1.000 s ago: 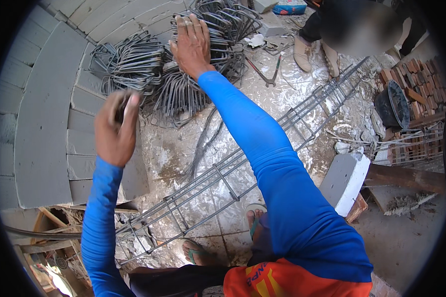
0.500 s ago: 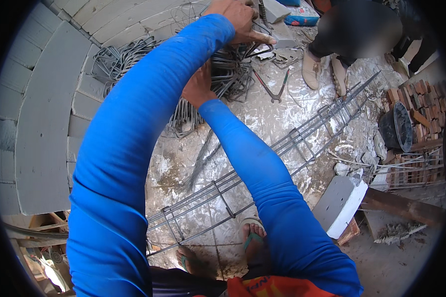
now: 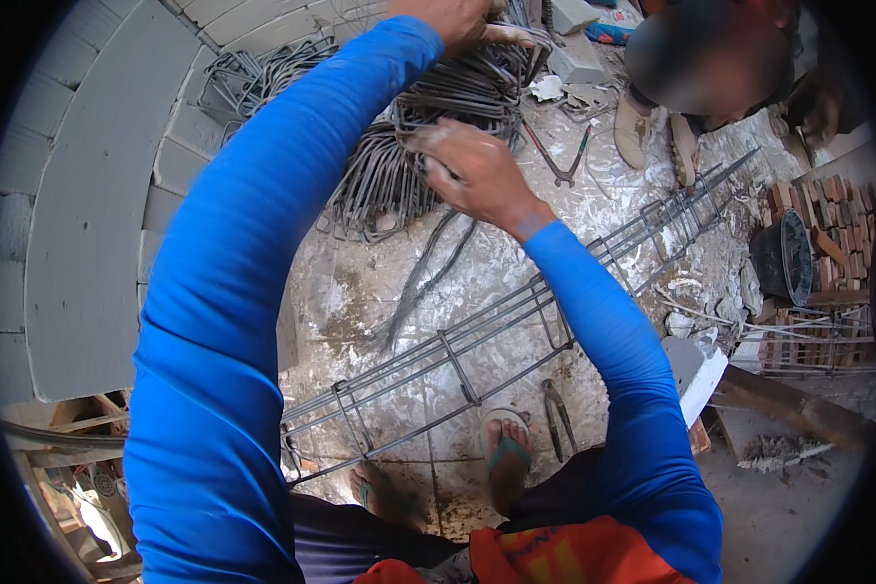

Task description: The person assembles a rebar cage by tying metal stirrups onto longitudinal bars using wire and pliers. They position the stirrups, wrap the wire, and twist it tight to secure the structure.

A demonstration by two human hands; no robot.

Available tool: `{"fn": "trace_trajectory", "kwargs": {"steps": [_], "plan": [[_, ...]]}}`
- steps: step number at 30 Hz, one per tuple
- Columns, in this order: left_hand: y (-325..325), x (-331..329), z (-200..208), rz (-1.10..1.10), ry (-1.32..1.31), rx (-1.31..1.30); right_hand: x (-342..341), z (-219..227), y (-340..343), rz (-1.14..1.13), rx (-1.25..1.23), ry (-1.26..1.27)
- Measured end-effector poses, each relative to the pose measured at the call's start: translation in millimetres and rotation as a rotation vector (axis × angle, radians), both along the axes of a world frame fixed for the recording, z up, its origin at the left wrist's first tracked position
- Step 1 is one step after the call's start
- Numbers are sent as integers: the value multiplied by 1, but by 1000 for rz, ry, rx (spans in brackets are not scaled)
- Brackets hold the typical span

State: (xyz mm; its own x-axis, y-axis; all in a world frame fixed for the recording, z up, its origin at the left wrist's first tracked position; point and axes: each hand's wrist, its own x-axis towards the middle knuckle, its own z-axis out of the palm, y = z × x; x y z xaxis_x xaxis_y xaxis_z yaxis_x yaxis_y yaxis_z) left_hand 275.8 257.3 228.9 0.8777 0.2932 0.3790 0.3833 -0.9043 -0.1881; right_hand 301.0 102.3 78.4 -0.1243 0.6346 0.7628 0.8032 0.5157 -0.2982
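Observation:
My left hand [image 3: 448, 23] is at the top of the view, closed on the upper end of a bunch of square-bent steel stirrups [image 3: 472, 92]; its fingers are partly cut off by the frame. Lower down, my right hand [image 3: 479, 177] is slightly blurred, its fingers curled at the near end of the same bunch. Below these lies another pile of stirrups [image 3: 380, 185] on the floor, and more stirrups [image 3: 263, 76] rest by the wall. Thin tie wires [image 3: 420, 282] trail out from the pile toward me.
A long rebar cage [image 3: 448, 365] crosses the floor diagonally before my feet. Pincers [image 3: 559, 419] lie by my right foot; red-handled cutters [image 3: 563, 175] lie farther off. A person [image 3: 711, 58] crouches at far right, near a black bucket [image 3: 784, 258] and bricks [image 3: 832, 214]. Grey blocks [image 3: 97, 224] line the left.
My right hand has moved right and nearer, out from behind my left arm. More of the stirrup bunch shows. The view has shifted, bringing the pincers into sight.

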Motion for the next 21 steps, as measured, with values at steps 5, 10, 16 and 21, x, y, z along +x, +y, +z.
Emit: {"fn": "trace_trajectory", "kwargs": {"steps": [5, 10, 16, 21], "plan": [[6, -6, -13, 4, -45, 35, 100, -24, -44, -772, -122, 676], [-20, -46, -9, 23, 22, 9, 129, -53, 27, -285, -254, 1732], [-70, -129, -45, 10, -36, 37, 113, -54, 67, 155, -483, 1596], [-82, -175, -63, -8, -160, 122, 70, -1, 39, 119, -549, 1449]]}}
